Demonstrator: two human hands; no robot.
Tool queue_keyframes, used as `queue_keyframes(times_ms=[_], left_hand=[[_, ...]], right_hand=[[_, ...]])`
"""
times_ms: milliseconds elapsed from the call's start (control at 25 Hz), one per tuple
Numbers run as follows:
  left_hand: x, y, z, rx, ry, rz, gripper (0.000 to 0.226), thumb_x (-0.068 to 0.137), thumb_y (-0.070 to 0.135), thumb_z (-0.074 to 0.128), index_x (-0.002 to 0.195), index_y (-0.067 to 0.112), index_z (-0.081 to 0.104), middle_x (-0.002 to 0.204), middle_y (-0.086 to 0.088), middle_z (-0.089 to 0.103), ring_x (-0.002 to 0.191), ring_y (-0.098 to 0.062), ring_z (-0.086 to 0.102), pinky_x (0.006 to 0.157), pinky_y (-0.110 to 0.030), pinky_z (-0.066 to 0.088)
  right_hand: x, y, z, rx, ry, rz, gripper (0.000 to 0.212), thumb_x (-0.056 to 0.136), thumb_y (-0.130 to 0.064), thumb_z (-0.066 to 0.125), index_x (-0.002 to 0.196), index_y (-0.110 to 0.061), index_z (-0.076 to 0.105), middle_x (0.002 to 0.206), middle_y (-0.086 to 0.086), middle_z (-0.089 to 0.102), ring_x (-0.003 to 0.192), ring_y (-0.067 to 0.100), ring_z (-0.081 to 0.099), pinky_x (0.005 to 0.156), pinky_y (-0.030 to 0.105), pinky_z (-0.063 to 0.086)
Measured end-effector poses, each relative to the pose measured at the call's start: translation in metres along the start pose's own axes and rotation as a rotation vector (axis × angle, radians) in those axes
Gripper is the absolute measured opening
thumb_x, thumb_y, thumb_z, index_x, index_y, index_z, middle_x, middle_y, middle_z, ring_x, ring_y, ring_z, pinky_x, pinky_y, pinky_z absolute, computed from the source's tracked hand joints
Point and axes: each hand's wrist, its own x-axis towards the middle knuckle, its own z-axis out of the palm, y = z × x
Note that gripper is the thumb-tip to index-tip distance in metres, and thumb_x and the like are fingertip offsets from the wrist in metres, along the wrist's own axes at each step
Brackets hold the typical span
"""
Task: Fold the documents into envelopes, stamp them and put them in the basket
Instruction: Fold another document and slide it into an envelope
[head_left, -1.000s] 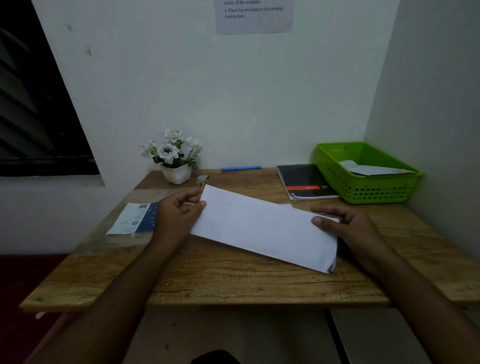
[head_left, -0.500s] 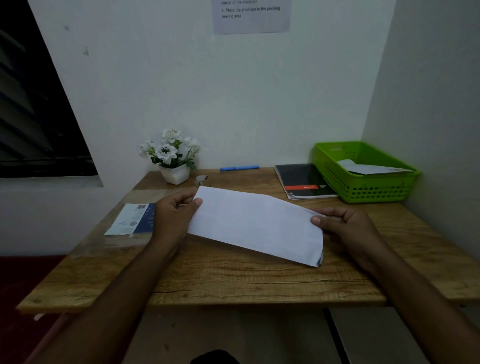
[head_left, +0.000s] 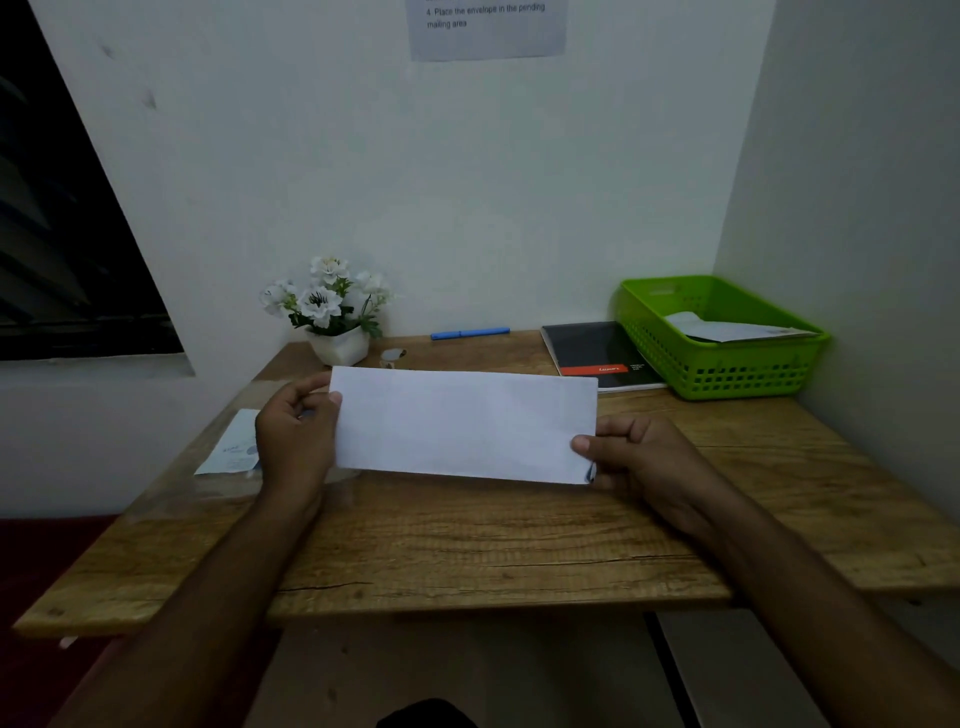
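Plain white all over, that long white paper envelope (head_left: 462, 423), no print showing, just a small dark mark at its lower right corner. Under it the rectangular wooden table (head_left: 493, 535) runs honey-brown with darker streaky grain. On the right, the lime-green plastic basket (head_left: 727, 374), its walls patterned with rows of small square holes, with pale white papers (head_left: 727, 330) inside. There's a black rectangular notebook (head_left: 597, 348) with an orange-red band. A bright blue pen (head_left: 470, 333). White artificial flowers (head_left: 327, 301), dark centres, green leaves, in a white square pot (head_left: 340, 348). And a pale blue-and-white printed card (head_left: 234, 447).
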Motion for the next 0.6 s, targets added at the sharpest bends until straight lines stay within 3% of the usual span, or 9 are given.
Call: queue_keyframes(times_ms=[80, 160, 240, 320, 400, 600], left_hand=[[-0.004, 0.003, -0.004, 0.091, 0.010, 0.096, 0.032, 0.087, 0.014, 0.060, 0.118, 0.023, 0.056, 0.120, 0.001, 0.055, 0.103, -0.014, 0.052, 0.081, -0.027, 0.045], [-0.013, 0.011, -0.004, 0.273, -0.068, 0.440, 0.037, 0.085, 0.025, 0.063, 0.120, 0.020, 0.052, 0.130, -0.003, 0.049, 0.119, -0.019, 0.045, 0.099, -0.041, 0.039], [-0.025, 0.022, 0.002, 0.485, -0.349, 0.776, 0.063, 0.077, 0.058, 0.061, 0.129, 0.024, 0.047, 0.141, 0.000, 0.040, 0.132, -0.016, 0.033, 0.108, -0.047, 0.023], [-0.034, 0.030, 0.016, 0.699, -0.568, 0.983, 0.100, 0.063, 0.084, 0.051, 0.141, 0.027, 0.032, 0.151, 0.001, 0.028, 0.141, -0.015, 0.020, 0.112, -0.054, 0.010], [-0.037, 0.036, 0.031, 0.803, -0.618, 1.061, 0.115, 0.057, 0.088, 0.050, 0.147, 0.022, 0.020, 0.154, 0.000, 0.024, 0.142, -0.016, 0.018, 0.112, -0.060, 0.004], [-0.018, 0.045, 0.053, 0.769, -0.484, 1.178, 0.101, 0.061, 0.068, 0.061, 0.142, 0.014, 0.033, 0.132, -0.006, 0.050, 0.121, -0.023, 0.048, 0.109, -0.056, 0.018]], right_hand=[[0.003, -0.002, 0.005, -0.021, -0.011, -0.006, 0.020, 0.085, -0.008, 0.069, 0.105, -0.007, 0.072, 0.098, 0.009, 0.076, 0.081, 0.019, 0.074, 0.057, 0.023, 0.056], [0.007, -0.005, 0.009, -0.059, -0.037, 0.014, 0.021, 0.087, -0.010, 0.068, 0.108, -0.008, 0.071, 0.099, 0.008, 0.076, 0.079, 0.017, 0.074, 0.057, 0.022, 0.055], [0.011, -0.007, 0.014, -0.063, -0.100, 0.029, 0.024, 0.090, -0.011, 0.064, 0.113, -0.009, 0.069, 0.101, 0.010, 0.076, 0.081, 0.020, 0.073, 0.060, 0.024, 0.055], [0.015, -0.009, 0.018, -0.023, -0.162, 0.037, 0.024, 0.092, -0.009, 0.061, 0.114, -0.011, 0.069, 0.104, 0.012, 0.075, 0.084, 0.022, 0.073, 0.062, 0.026, 0.056], [0.019, -0.012, 0.021, -0.031, -0.149, 0.030, 0.022, 0.091, -0.009, 0.062, 0.111, -0.011, 0.071, 0.102, 0.012, 0.075, 0.080, 0.020, 0.072, 0.061, 0.024, 0.056], [0.045, -0.026, 0.025, -0.093, -0.052, -0.137, 0.016, 0.088, -0.019, 0.067, 0.098, -0.009, 0.076, 0.096, 0.014, 0.076, 0.084, 0.027, 0.068, 0.070, 0.034, 0.058]])
